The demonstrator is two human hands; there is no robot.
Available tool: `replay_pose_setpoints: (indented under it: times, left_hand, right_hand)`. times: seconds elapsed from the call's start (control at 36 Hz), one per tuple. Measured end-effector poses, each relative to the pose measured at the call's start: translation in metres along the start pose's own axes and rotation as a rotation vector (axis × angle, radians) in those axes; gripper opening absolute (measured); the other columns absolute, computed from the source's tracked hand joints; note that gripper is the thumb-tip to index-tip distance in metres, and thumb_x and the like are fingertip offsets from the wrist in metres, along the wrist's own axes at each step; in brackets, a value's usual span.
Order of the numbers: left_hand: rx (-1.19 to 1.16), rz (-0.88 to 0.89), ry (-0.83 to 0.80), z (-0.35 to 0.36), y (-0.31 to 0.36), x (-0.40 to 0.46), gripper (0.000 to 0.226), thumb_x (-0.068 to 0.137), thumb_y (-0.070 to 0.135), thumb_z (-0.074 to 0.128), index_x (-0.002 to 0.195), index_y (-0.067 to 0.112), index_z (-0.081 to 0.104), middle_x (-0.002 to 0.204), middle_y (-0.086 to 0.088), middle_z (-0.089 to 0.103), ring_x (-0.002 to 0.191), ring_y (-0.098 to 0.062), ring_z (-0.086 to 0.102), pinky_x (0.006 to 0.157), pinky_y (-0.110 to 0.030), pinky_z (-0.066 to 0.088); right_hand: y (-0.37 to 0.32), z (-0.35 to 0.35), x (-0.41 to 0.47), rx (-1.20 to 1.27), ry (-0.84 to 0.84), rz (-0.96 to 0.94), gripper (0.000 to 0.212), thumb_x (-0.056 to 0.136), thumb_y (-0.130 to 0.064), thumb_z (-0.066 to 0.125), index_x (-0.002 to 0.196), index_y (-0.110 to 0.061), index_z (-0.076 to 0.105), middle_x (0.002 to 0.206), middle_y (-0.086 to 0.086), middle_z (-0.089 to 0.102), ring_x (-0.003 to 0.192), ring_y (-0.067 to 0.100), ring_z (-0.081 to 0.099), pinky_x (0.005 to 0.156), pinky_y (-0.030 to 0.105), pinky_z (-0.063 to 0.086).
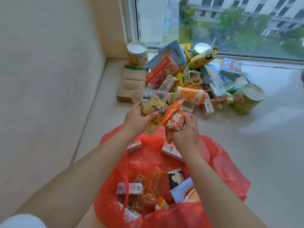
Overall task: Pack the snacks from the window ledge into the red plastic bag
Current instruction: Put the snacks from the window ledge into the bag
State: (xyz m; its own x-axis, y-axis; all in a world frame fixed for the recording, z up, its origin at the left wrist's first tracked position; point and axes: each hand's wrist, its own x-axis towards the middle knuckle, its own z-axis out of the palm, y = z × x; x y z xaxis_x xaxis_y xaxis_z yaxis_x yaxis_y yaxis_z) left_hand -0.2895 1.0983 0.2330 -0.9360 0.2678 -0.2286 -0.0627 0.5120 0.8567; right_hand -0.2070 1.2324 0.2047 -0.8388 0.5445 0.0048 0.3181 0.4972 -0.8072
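**Two packets held over the red bag**

Bottom of red bag (222, 162) partly hidden by forearms; print on wrappers too blurred to read. Left hand (136, 119) gripping yellow packet (153, 111), fingers curled round it. Right hand (185, 130) clasping orange packet (174, 119). Both above bag's mouth, snack pile (189, 76) beyond on ledge (263, 129).

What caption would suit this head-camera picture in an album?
Left hand holding a yellow packet, right hand an orange packet, above the red plastic bag.
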Motion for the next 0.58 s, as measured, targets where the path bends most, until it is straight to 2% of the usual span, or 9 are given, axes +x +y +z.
replay_pose_setpoints:
  times: [0.06,0.14,0.19,0.25,0.31,0.36,0.42,0.47,0.58]
  left_hand:
    - [-0.019,-0.032,0.025,0.011,-0.009,-0.017,0.026,0.085,0.029,0.069,0.105,0.017,0.057,0.115,-0.009,0.061,0.105,-0.025,0.059,0.089,-0.038,0.048]
    - [-0.033,-0.049,0.042,0.024,-0.023,-0.039,0.023,0.086,0.028,0.068,0.098,0.021,0.050,0.108,-0.005,0.061,0.099,-0.022,0.059,0.079,-0.032,0.046]
    - [0.023,-0.045,0.039,0.032,-0.035,-0.049,0.016,0.088,0.029,0.066,0.097,0.023,0.054,0.112,-0.006,0.059,0.100,-0.023,0.058,0.080,-0.033,0.045]
    - [0.141,-0.034,0.027,0.037,-0.047,-0.057,0.021,0.088,0.030,0.064,0.104,0.016,0.064,0.117,-0.005,0.055,0.103,-0.025,0.057,0.084,-0.037,0.046]
    - [0.417,0.007,0.002,0.038,-0.062,-0.062,0.029,0.088,0.034,0.061,0.110,0.016,0.067,0.119,-0.002,0.052,0.106,-0.026,0.054,0.086,-0.037,0.044]
    - [0.833,0.064,-0.061,0.033,-0.073,-0.067,0.033,0.088,0.038,0.055,0.113,0.019,0.063,0.123,0.000,0.052,0.115,-0.024,0.046,0.098,-0.040,0.035]
    - [1.104,0.102,-0.159,0.027,-0.080,-0.071,0.038,0.089,0.040,0.050,0.120,0.021,0.060,0.129,0.002,0.050,0.124,-0.023,0.039,0.113,-0.052,0.014]
    - [1.262,0.107,-0.227,0.022,-0.089,-0.074,0.042,0.090,0.043,0.047,0.124,0.021,0.058,0.134,0.003,0.048,0.129,-0.023,0.036,0.113,-0.060,-0.007]
    - [1.457,0.079,-0.339,0.005,-0.111,-0.081,0.042,0.090,0.047,0.048,0.121,0.023,0.062,0.141,0.001,0.044,0.137,-0.026,0.027,0.106,-0.063,-0.020]
  right_hand:
    - [0.007,-0.003,-0.014,-0.057,-0.011,0.001,0.048,0.068,-0.009,0.072,0.114,-0.006,0.057,0.115,0.008,0.048,0.104,0.027,0.051,0.078,0.028,0.040]
    - [0.018,-0.004,-0.033,-0.111,-0.038,-0.022,0.048,0.072,-0.011,0.071,0.118,-0.006,0.055,0.116,0.009,0.048,0.108,0.026,0.048,0.080,0.027,0.039]
    - [0.025,-0.003,-0.043,-0.150,-0.051,-0.032,0.047,0.074,-0.011,0.070,0.118,-0.006,0.055,0.118,0.008,0.048,0.110,0.025,0.046,0.081,0.025,0.036]
    - [0.035,-0.001,-0.053,-0.199,-0.101,-0.029,0.046,0.074,-0.011,0.069,0.118,-0.008,0.056,0.120,0.006,0.048,0.112,0.024,0.045,0.079,0.027,0.037]
    - [0.047,0.004,-0.061,-0.303,-0.204,-0.017,0.045,0.076,-0.014,0.065,0.119,-0.010,0.054,0.125,0.006,0.046,0.117,0.026,0.044,0.081,0.031,0.041]
    - [0.056,0.005,-0.071,-0.443,-0.308,-0.008,0.049,0.080,-0.019,0.062,0.128,-0.013,0.048,0.131,0.005,0.043,0.123,0.026,0.040,0.092,0.034,0.041]
    - [0.061,0.004,-0.079,-0.572,-0.359,0.001,0.057,0.084,-0.021,0.060,0.136,-0.016,0.039,0.136,0.004,0.039,0.126,0.025,0.036,0.098,0.033,0.037]
    - [0.063,0.004,-0.085,-0.663,-0.366,-0.015,0.060,0.084,-0.021,0.059,0.139,-0.018,0.035,0.138,0.002,0.037,0.128,0.024,0.034,0.099,0.033,0.035]
    - [0.068,0.006,-0.097,-0.801,-0.419,-0.044,0.054,0.083,-0.021,0.058,0.133,-0.020,0.039,0.138,0.001,0.035,0.131,0.023,0.028,0.106,0.035,0.028]
